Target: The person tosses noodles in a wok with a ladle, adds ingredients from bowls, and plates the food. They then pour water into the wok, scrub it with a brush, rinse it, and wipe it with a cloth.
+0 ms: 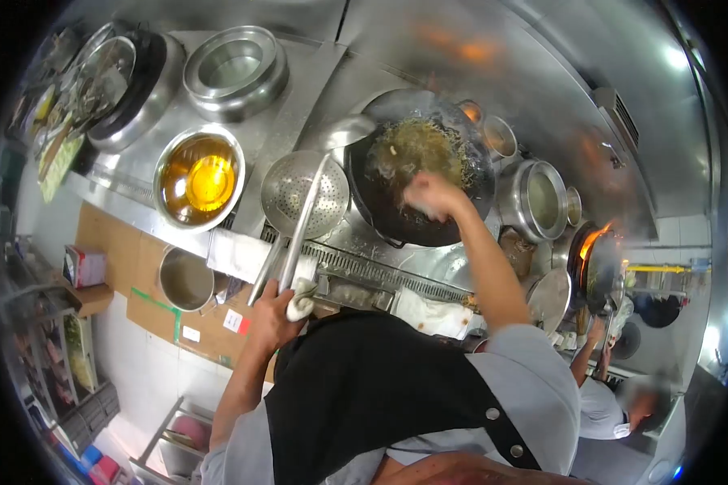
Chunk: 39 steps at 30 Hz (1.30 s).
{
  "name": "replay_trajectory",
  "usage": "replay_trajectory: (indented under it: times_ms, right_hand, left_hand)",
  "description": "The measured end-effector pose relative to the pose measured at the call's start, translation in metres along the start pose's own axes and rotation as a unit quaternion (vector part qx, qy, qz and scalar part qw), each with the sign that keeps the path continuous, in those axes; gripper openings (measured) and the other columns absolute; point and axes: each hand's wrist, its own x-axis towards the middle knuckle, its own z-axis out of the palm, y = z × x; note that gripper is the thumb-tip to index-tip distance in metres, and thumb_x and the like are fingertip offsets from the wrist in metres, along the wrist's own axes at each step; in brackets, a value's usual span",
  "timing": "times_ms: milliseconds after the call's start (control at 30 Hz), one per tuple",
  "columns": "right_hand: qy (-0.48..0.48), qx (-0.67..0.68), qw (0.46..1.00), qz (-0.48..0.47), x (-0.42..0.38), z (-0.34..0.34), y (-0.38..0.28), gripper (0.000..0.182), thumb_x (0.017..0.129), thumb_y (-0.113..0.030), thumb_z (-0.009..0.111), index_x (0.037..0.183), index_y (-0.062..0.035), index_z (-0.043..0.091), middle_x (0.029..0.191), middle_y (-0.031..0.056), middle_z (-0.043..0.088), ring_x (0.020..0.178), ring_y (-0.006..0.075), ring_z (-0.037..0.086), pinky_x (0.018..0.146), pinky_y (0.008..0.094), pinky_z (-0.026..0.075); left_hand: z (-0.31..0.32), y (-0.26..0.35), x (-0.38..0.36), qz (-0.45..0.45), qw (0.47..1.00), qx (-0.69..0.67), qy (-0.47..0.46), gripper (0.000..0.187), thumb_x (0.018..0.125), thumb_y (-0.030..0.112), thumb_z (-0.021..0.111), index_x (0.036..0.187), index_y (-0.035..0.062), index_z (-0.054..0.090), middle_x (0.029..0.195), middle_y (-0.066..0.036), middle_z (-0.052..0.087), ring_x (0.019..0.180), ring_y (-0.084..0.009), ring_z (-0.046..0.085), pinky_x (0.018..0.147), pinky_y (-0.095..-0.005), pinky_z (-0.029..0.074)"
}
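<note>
My left hand (273, 322) is closed around the lower end of a long-handled ladle (306, 212), whose bowl lies at the left rim of a black wok (380, 212). Beneath the ladle's handle rests a perforated strainer (287, 190); its own handle comes down close to the same hand. A white cloth (301, 301) sits at my left fingers. Over the wok hangs my right hand (431, 196), bent at the wrist, its fingers blurred by motion. Brownish, bubbling liquid with shredded bits (425, 145) fills the far part of the wok.
Left stand a bowl of amber oil (198, 179) and a steel pot (236, 69). Another pot (538, 202) is right of the wok. Further right, a person (611, 408) works at a flaming wok (594, 263). A folded cloth (433, 315) lies on the front edge.
</note>
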Motion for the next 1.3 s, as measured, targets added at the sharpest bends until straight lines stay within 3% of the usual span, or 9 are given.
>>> replay_trajectory:
  times_ms: [133, 333, 467, 733, 867, 1067, 1200, 1233, 1300]
  right_hand:
    - [0.258, 0.236, 0.937, -0.026, 0.069, 0.04, -0.024, 0.039, 0.098, -0.038, 0.072, 0.118, -0.0047, 0.065, 0.083, 0.0135, 0.069, 0.054, 0.0209, 0.064, 0.038, 0.0352, 0.046]
    - [0.147, 0.295, 0.944, 0.022, 0.047, 0.041, -0.017, 0.036, 0.104, -0.037, 0.063, 0.123, -0.0061, 0.06, 0.083, 0.011, 0.065, 0.051, 0.0215, 0.062, 0.034, 0.0348, 0.043]
    - [0.268, 0.408, 0.872, 0.045, 0.09, 0.03, -0.031, 0.035, 0.1, -0.039, 0.064, 0.099, -0.0046, 0.061, 0.074, 0.0132, 0.063, 0.054, 0.0259, 0.065, 0.04, 0.0401, 0.05]
    - [0.213, 0.439, 0.867, 0.097, 0.1, 0.013, -0.008, 0.041, 0.104, -0.046, 0.06, 0.12, -0.0083, 0.056, 0.089, 0.0128, 0.066, 0.063, 0.0287, 0.067, 0.048, 0.0415, 0.052]
    - [0.185, 0.411, 0.889, 0.076, 0.074, 0.052, -0.033, 0.039, 0.104, -0.046, 0.058, 0.118, -0.0091, 0.057, 0.088, 0.0133, 0.064, 0.061, 0.0288, 0.066, 0.048, 0.0426, 0.051]
    - [0.193, 0.41, 0.889, 0.069, 0.085, 0.048, -0.008, 0.043, 0.099, -0.043, 0.064, 0.12, -0.0055, 0.059, 0.09, 0.0159, 0.068, 0.057, 0.0287, 0.066, 0.044, 0.0446, 0.052]
    - [0.184, 0.305, 0.932, 0.063, 0.058, 0.046, 0.004, 0.053, 0.097, -0.043, 0.07, 0.133, -0.0075, 0.054, 0.087, 0.0139, 0.069, 0.057, 0.0269, 0.066, 0.045, 0.0424, 0.053]
    - [0.201, 0.31, 0.927, 0.069, 0.066, 0.023, 0.005, 0.048, 0.098, -0.043, 0.069, 0.129, -0.0082, 0.058, 0.087, 0.0136, 0.069, 0.059, 0.0259, 0.067, 0.045, 0.0407, 0.054]
    - [0.226, 0.328, 0.915, 0.059, 0.086, 0.017, 0.009, 0.045, 0.098, -0.042, 0.067, 0.122, -0.0047, 0.063, 0.088, 0.0148, 0.07, 0.06, 0.0251, 0.068, 0.045, 0.0419, 0.055]
  left_hand:
    - [0.023, -0.031, -0.04, -0.052, 0.993, -0.105, 0.003, 0.047, 0.074, 0.025, 0.09, 0.113, 0.0037, 0.075, 0.11, -0.019, 0.068, 0.09, -0.0404, 0.071, 0.081, -0.0479, 0.058]
    - [0.041, -0.057, -0.046, -0.233, 0.922, -0.301, -0.076, 0.049, 0.077, 0.029, 0.09, 0.116, 0.0031, 0.075, 0.106, -0.017, 0.075, 0.097, -0.0328, 0.074, 0.087, -0.0433, 0.058]
    - [0.052, -0.078, -0.036, -0.213, 0.963, -0.141, -0.09, 0.05, 0.075, 0.027, 0.09, 0.114, 0.0007, 0.075, 0.132, -0.023, 0.067, 0.108, -0.0387, 0.071, 0.093, -0.0472, 0.057]
    - [0.056, -0.037, -0.014, -0.017, 0.993, 0.001, 0.114, 0.058, 0.072, 0.016, 0.089, 0.123, -0.0017, 0.069, 0.161, -0.03, 0.04, 0.13, -0.0502, 0.056, 0.103, -0.0502, 0.053]
    - [0.028, 0.038, 0.04, -0.28, 0.892, -0.352, -0.042, 0.047, 0.091, 0.019, 0.081, 0.129, -0.0026, 0.065, 0.134, -0.019, 0.069, 0.12, -0.03, 0.067, 0.099, -0.0422, 0.053]
    - [0.1, 0.062, 0.107, -0.302, 0.753, -0.573, -0.116, 0.056, 0.105, 0.057, 0.059, 0.13, 0.0072, 0.065, 0.111, -0.008, 0.073, 0.093, -0.0213, 0.072, 0.072, -0.0377, 0.061]
    - [0.131, 0.092, 0.142, -0.336, 0.739, -0.573, -0.114, 0.063, 0.106, 0.065, 0.049, 0.132, 0.0088, 0.062, 0.109, -0.008, 0.073, 0.086, -0.0208, 0.072, 0.059, -0.0381, 0.06]
    - [0.137, 0.093, 0.148, -0.31, 0.734, -0.592, -0.122, 0.06, 0.103, 0.056, 0.063, 0.131, 0.0026, 0.061, 0.112, -0.014, 0.073, 0.09, -0.0246, 0.073, 0.066, -0.0399, 0.061]
    - [0.181, 0.085, 0.165, -0.273, 0.833, -0.481, -0.027, 0.057, 0.096, 0.043, 0.073, 0.128, -0.0022, 0.06, 0.111, -0.018, 0.073, 0.093, -0.0274, 0.073, 0.072, -0.0402, 0.061]
